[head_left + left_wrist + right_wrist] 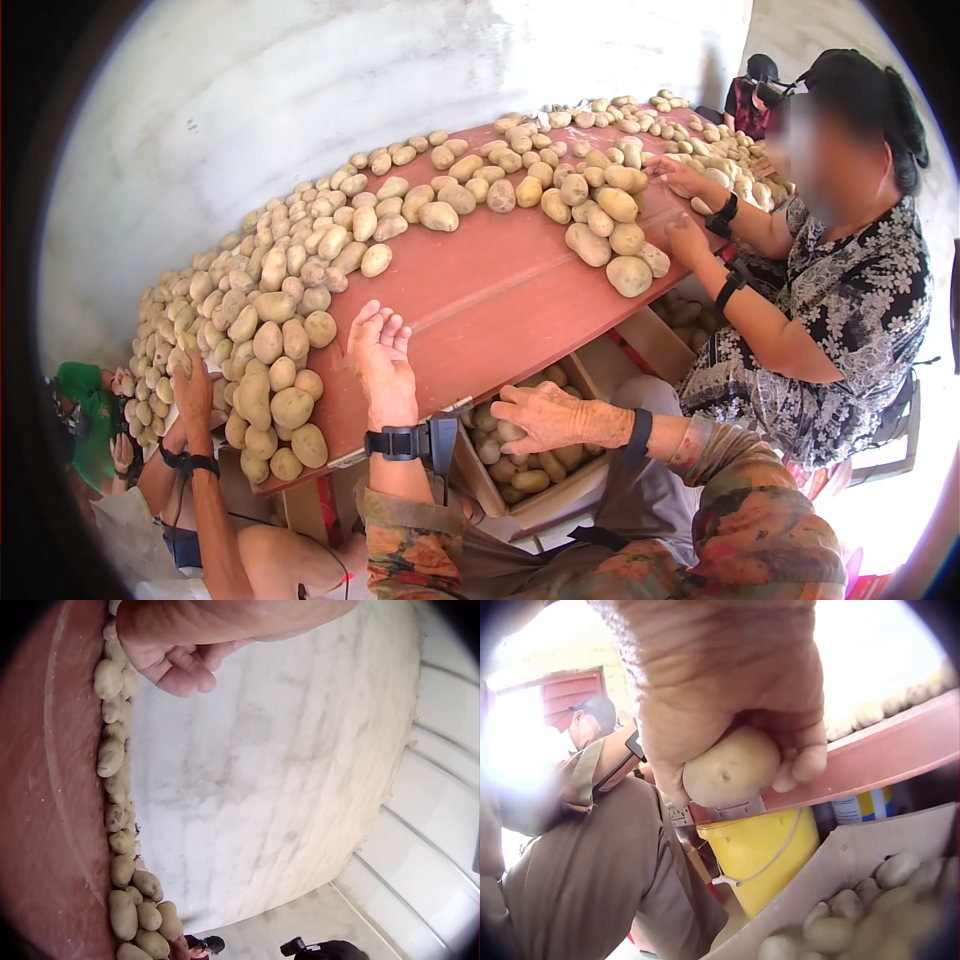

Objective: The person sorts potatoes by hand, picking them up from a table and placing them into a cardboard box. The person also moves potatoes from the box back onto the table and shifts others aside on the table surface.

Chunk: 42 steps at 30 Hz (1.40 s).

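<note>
My right hand [545,417] is over the box [545,512] of potatoes below the table edge. In the right wrist view that hand [727,697] grips one potato [733,766] between thumb and fingers, above the potatoes in the box [832,934]. My left hand [381,360] is raised over the red table [480,300], palm up with fingers loosely bent, holding nothing. The left wrist view shows the left hand [195,645] with its fingers loosely bent, beside a row of potatoes [110,756]. Close to its left lies a heap of potatoes [270,340].
A seated person [840,270] at the right reaches to a potato pile [610,205]. Another person's hand [193,390] touches the left heap. More people are at the far ends. A yellow bucket [769,851] stands under the table, near the box.
</note>
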### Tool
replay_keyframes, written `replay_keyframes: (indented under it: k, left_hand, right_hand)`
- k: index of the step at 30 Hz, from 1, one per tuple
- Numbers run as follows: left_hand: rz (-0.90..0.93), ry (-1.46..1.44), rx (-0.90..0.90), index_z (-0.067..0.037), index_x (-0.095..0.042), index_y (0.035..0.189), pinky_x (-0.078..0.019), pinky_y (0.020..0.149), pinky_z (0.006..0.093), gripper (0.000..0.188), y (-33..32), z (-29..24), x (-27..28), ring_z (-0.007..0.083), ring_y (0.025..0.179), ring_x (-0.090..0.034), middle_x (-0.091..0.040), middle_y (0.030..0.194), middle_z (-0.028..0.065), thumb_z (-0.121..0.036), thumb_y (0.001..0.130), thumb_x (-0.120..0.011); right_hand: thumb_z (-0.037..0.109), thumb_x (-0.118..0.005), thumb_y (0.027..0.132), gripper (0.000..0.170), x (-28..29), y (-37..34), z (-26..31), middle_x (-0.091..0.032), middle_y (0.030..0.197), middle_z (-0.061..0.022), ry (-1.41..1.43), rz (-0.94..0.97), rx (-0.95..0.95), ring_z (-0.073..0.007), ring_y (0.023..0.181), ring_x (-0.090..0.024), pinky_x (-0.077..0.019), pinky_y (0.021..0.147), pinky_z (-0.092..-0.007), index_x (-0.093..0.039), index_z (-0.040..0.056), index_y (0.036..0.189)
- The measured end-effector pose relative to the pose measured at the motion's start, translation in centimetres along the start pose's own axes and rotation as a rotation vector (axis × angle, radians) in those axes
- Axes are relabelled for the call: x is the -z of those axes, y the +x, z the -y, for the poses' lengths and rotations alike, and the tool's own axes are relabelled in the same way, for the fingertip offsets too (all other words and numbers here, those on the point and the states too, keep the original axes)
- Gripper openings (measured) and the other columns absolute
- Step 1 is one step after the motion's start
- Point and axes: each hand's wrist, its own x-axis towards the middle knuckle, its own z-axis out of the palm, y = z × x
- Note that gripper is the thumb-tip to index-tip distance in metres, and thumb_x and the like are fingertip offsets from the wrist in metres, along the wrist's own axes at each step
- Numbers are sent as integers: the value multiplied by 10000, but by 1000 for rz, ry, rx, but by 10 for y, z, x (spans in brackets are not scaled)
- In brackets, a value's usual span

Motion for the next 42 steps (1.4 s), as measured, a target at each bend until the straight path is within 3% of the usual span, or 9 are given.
replay_keyframes:
  k: [12, 18, 23, 30, 32, 36, 42]
  left_hand:
    - [14, -20, 3, -43, -609, 1058, -493, 699, 297, 207, -3, 3, -5, 156, 782, -610, -637, 882, 48, -55, 853, -582]
    - [2, 9, 10, -46, -610, 1062, -492, 695, 297, 211, -2, 3, -6, 157, 775, -610, -636, 878, 51, -51, 855, -574]
    - [9, -1, 11, -44, -612, 1059, -494, 687, 297, 205, -4, 3, -7, 158, 776, -611, -630, 882, 53, -55, 861, -562]
    - [29, -4, 20, -43, -608, 1060, -500, 685, 299, 204, -3, 5, -6, 155, 777, -611, -625, 886, 56, -59, 865, -553]
    - [28, -1, 20, -42, -608, 1059, -500, 683, 299, 203, -3, 5, -6, 154, 776, -611, -625, 886, 57, -58, 865, -551]
    - [22, 8, 23, -42, -607, 1055, -501, 675, 298, 198, -4, 5, -9, 153, 769, -613, -626, 883, 57, -59, 867, -546]
    - [44, 7, 16, -38, -604, 1053, -501, 670, 296, 197, -2, 9, -7, 155, 766, -614, -626, 875, 56, -64, 868, -542]
  right_hand:
    - [316, -699, 708, 442, -15, -3, -8, -514, 876, -146, -3, 114, -34, -309, 821, -607, -514, 661, -427, -529, 36, 1004]
    - [267, -728, 692, 439, -17, -5, -13, -513, 936, -148, -41, 157, -70, -322, 928, -592, -520, 721, -430, -538, 35, 1012]
    - [156, -722, 699, 346, -38, -12, -28, -521, 1011, -153, -87, 14, 32, -329, 985, -564, -517, 754, -439, -562, 25, 978]
    - [149, -669, 746, 236, -29, -9, -25, -579, 921, -142, -80, 156, 10, -325, 886, -611, -531, 708, -418, -564, 19, 912]
    - [143, -645, 765, 203, -30, -8, -27, -591, 849, -131, -47, 97, 78, -317, 823, -634, -539, 665, -408, -561, 21, 903]
    - [124, -656, 758, 258, -17, -2, -25, -584, 879, -102, -36, 105, 66, -286, 851, -635, -553, 685, -393, -566, 64, 993]
    - [103, -646, 774, 204, 9, 14, -29, -576, 863, -85, -1, -146, 160, -299, 799, -632, -548, 625, -376, -544, 72, 947]
